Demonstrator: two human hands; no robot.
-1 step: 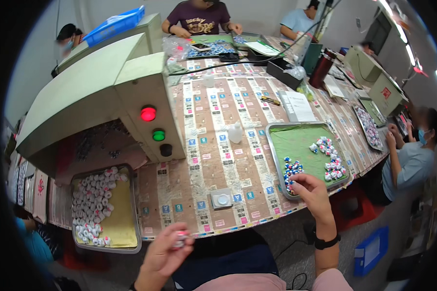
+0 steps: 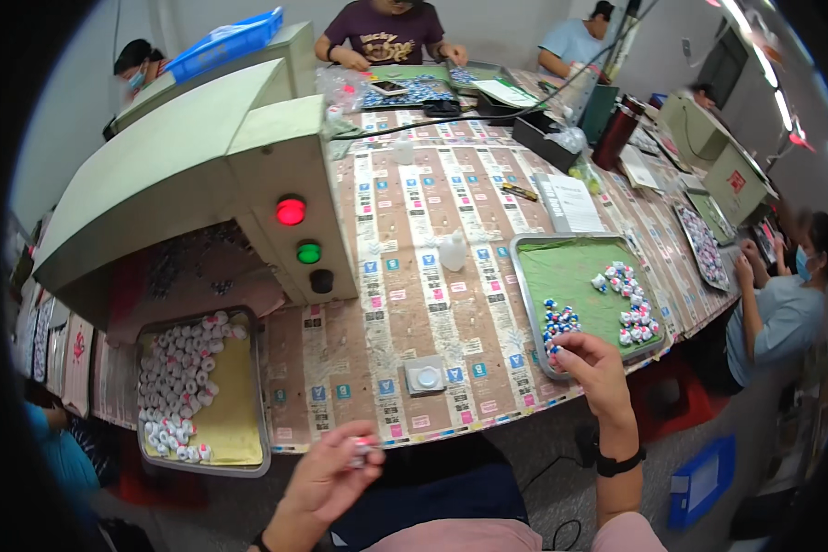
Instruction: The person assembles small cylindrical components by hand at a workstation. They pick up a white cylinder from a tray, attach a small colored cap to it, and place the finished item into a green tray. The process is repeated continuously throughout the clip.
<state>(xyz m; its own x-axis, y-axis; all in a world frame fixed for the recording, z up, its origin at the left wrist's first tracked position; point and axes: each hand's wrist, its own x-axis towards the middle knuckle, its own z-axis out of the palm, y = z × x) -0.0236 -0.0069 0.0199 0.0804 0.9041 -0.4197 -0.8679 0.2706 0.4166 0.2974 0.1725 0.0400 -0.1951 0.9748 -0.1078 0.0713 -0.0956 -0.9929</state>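
My left hand is raised in front of the table's near edge, its fingers closed round a small white-and-pink figure piece. My right hand reaches over the near left corner of a green-lined metal tray. Its thumb and forefinger are pinched together at a pile of small blue-and-white pieces; whatever lies between the fingertips is too small to make out. On the same tray's right side sit several white-and-pink pieces. Between my hands, near the table edge, a small square pad with a round white top lies on the table.
At left stands a beige machine with red and green lights. A yellow-lined tray of white pieces sits at its opening. A white bottle, papers and a dark red flask stand farther back. Other people sit around the table.
My left hand has shifted slightly to the right with the white-and-pink piece. My right hand stays at the blue-and-white pile. The whole view has moved a little.
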